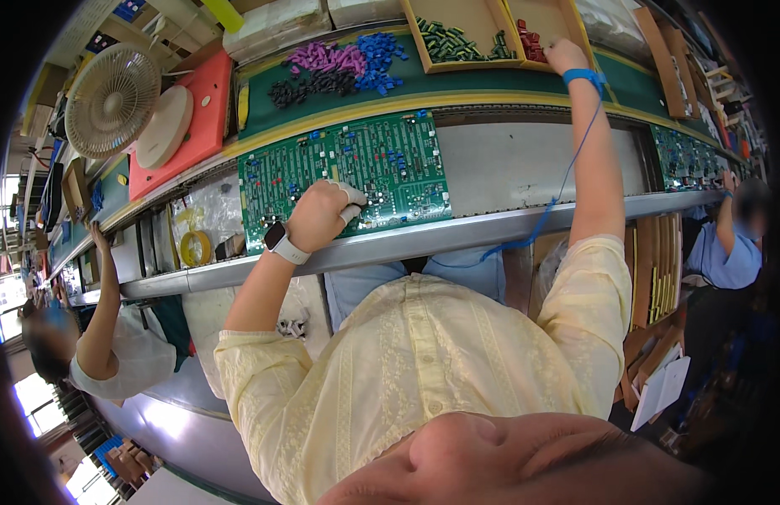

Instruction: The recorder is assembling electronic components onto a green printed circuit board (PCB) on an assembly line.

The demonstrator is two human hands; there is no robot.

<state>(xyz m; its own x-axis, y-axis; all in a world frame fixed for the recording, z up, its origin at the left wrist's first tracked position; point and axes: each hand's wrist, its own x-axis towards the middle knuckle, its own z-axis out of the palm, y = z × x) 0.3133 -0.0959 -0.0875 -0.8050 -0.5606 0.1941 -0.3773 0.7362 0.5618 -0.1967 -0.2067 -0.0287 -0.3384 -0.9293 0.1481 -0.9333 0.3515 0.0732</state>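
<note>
A large green circuit board (415, 181), crowded with small parts, lies on the line in front of me. My left hand (319, 215), with white finger covers on its fingertips, is bent down over the board's near edge. Its fingers are pinched together by a small dark part, and I cannot tell exactly what they hold. My right hand (565, 57) is stretched far out to a cardboard box (567, 18), at the compartment of red components (530, 39). Its fingers are curled closed, and whatever is in them is hidden. Dark green components (453, 42) fill the neighbouring compartment.
Purple (331, 59), blue (380, 61) and black components (310, 87) lie heaped on the green shelf. A fan (112, 101) stands left by a red board (201, 118). A blue cord (567, 181) trails from my right wrist. Co-workers sit left (125, 358) and right (726, 252).
</note>
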